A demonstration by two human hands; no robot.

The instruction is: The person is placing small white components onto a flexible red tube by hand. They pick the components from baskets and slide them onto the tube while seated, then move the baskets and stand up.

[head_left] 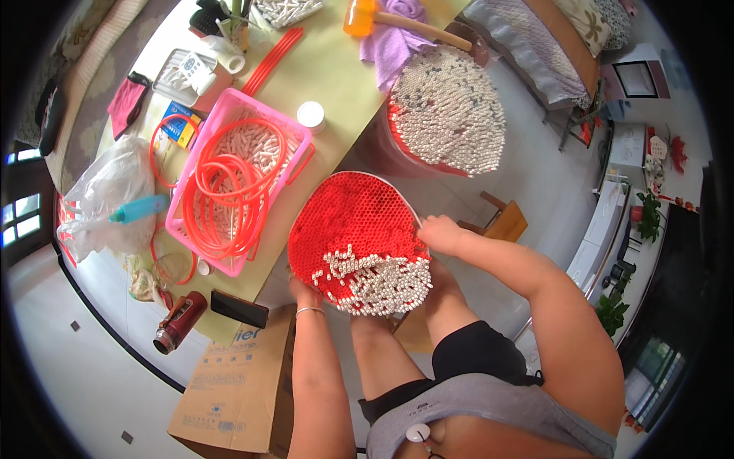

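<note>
A round bundle of red tubes (pixel 359 210), its end like a honeycomb, rests over my lap inside a thin pale rim. White pegs (pixel 394 287) fill many holes on its near side; the far side shows bare red cells. My left hand (pixel 304 292) grips the bundle's lower left side, its fingers partly hidden beneath. At the right rim, my right hand (pixel 439 232) is closed with the fingertips against the edge; whether something thin is pinched there I cannot make out. Beyond it stands a second bundle (pixel 451 107), its top mostly covered in white pegs.
On the yellow-green table (pixel 306 69) stand a pink basket (pixel 229 99) of white pegs with coiled red tubing (pixel 229 183), a white-capped bottle (pixel 311 115), an orange mallet (pixel 359 17) and purple cloth (pixel 394 50). A thermos (pixel 180 323) and phone (pixel 238 308) lie near the cardboard box (pixel 229 390).
</note>
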